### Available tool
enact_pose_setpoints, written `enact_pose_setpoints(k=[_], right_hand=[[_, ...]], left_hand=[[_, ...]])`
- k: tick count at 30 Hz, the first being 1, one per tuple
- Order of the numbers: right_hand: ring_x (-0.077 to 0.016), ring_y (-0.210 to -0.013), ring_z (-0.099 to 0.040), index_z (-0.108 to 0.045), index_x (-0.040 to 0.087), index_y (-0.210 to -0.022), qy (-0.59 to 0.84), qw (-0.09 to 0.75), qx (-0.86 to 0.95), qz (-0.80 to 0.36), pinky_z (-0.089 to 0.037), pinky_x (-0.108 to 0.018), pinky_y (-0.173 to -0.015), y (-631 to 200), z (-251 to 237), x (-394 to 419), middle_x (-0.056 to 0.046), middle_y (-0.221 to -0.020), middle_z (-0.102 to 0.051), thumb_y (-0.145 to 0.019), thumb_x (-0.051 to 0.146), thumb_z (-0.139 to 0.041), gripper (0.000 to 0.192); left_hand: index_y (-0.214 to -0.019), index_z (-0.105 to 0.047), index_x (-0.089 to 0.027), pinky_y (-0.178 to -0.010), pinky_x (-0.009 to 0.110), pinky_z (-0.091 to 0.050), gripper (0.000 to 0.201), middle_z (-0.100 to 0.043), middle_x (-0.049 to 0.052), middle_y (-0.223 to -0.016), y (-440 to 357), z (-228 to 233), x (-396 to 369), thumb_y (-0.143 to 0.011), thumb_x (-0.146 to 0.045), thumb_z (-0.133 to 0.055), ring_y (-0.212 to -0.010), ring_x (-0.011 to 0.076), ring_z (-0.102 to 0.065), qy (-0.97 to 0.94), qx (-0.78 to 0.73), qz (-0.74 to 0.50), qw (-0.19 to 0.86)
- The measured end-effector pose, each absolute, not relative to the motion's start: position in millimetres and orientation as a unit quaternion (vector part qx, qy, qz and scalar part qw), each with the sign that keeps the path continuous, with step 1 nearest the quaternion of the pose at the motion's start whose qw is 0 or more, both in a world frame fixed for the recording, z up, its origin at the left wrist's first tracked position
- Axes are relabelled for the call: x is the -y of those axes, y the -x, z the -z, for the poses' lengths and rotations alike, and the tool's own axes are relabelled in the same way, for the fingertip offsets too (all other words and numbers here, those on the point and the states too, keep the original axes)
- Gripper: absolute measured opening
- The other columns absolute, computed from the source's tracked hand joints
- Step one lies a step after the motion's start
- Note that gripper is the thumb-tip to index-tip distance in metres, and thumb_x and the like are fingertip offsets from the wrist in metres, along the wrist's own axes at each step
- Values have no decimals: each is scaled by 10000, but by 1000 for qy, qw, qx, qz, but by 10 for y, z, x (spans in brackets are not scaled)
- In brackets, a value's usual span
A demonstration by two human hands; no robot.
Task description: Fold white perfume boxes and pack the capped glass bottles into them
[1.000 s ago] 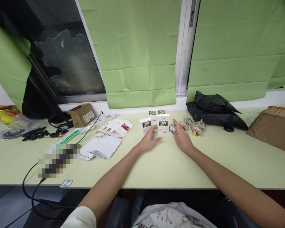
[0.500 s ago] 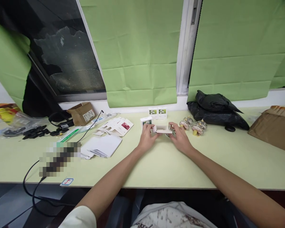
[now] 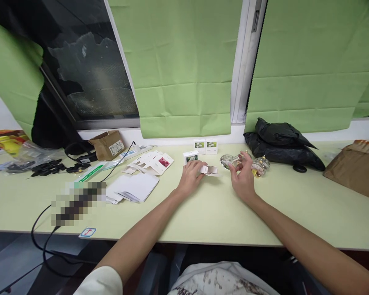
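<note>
My left hand [image 3: 190, 178] is closed on the side of a small white cardboard box [image 3: 211, 172], whose open end faces me. To the right of the box, my right hand [image 3: 242, 178] pinches the narrow end of a clear glass piece [image 3: 225, 160] with a rounded body pointing left. Its exact kind I cannot make out. Just beyond my right hand sit more round glass pieces [image 3: 261, 165] with gold-coloured tips, partly hidden. A white box with a flower picture [image 3: 191, 156] stands behind my left hand.
Two white picture boxes [image 3: 206, 147] stand by the wall. Flattened white cartons [image 3: 156, 162] and white sheets [image 3: 140, 186] lie to the left, near a black cable [image 3: 118, 163]. A black plastic bag [image 3: 283, 143] and a brown carton [image 3: 355, 168] are at the right.
My right hand has let go of the white box and moved right, taking hold of a clear glass piece. My left hand keeps the box, now lower and turned slightly.
</note>
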State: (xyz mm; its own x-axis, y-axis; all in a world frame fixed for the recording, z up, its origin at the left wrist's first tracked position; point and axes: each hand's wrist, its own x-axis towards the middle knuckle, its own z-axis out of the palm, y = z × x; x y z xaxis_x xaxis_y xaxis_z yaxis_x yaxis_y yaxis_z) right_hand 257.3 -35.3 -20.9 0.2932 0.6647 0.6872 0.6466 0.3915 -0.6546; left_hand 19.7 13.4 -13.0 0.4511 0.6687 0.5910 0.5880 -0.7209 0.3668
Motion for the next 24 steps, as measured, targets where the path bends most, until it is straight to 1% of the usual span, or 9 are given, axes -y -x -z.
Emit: enact_pose_setpoints(k=[4,8,10,13,16,21,24], right_hand=[[-290,-978,-683,-300,229,-1561,513,598,615,-16,-563,-515,-954,-2494,193,446,-178,-1346,-616,-1031,498,-522,635],[-277,-1092,-699,-324,263,-1518,460,578,674,-15,-582,-489,-993,-2417,253,491,-153,-1394,-614,-1050,440,-533,543],[-276,-1139,-692,-362,268,-1478,441,569,694,3,-587,-491,-997,-2399,288,480,-137,-1367,-630,-1055,418,-536,481],[-273,-1121,-697,-436,273,-1404,436,570,696,27,-602,-488,-957,-2411,322,442,-116,-1330,-646,-1045,412,-566,406],[-265,-1078,-701,-471,273,-1377,443,573,689,35,-609,-467,-912,-2454,320,414,-110,-1323,-647,-1038,398,-581,378],[-264,-1065,-686,-498,282,-1371,440,564,697,50,-589,-468,-939,-2508,263,406,-105,-1313,-654,-1053,356,-544,330],[-273,-1100,-672,-497,284,-1386,427,553,713,56,-575,-481,-964,-2517,240,403,-108,-1315,-658,-1064,335,-513,326]], left_hand=[[-1340,-608,-300,-1117,477,-411,411,-619,72,-1345,-196,122,-132,-962,-139,-587,-1319,300,-504,-858,-355,-366,57],[-1339,-602,-276,-1131,475,-426,392,-613,81,-1341,-198,137,-148,-969,-144,-592,-1308,295,-510,-864,-327,-377,57],[-1340,-594,-265,-1129,475,-437,390,-610,87,-1349,-198,155,-161,-968,-146,-603,-1309,294,-514,-863,-319,-387,61],[-1332,-588,-261,-1109,464,-461,388,-620,84,-1334,-199,173,-173,-966,-135,-605,-1289,284,-538,-856,-311,-404,80],[-1321,-591,-267,-1104,457,-469,402,-634,76,-1314,-199,167,-166,-951,-110,-608,-1275,277,-556,-851,-309,-413,96],[-1321,-594,-273,-1124,453,-466,415,-636,68,-1330,-182,129,-144,-944,-98,-599,-1301,272,-556,-849,-310,-415,106],[-1313,-598,-269,-1130,454,-465,394,-636,69,-1332,-168,118,-153,-952,-112,-597,-1306,271,-557,-849,-314,-413,102]])
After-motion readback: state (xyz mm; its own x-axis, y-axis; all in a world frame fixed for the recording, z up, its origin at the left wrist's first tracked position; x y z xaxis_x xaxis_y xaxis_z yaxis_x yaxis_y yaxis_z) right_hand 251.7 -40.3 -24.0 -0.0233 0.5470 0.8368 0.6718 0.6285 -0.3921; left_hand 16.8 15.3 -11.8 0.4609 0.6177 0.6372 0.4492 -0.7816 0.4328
